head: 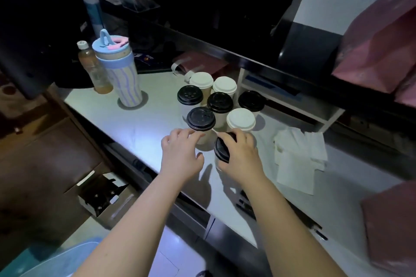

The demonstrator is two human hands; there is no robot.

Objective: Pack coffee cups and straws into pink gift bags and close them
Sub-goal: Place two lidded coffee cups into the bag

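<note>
Cup (221, 150) lid half hidden by right hand (242, 157); straws indistinct | left hand (180, 155) open

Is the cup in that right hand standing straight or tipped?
Tipped: the black-lidded cup in the right hand leans left, lid face turned sideways.

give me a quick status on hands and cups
Right hand gripping a tilted black-lidded cup. Left hand open, fingertips at the next black-lidded cup. Six more cups clustered behind; nothing blocking.
</note>
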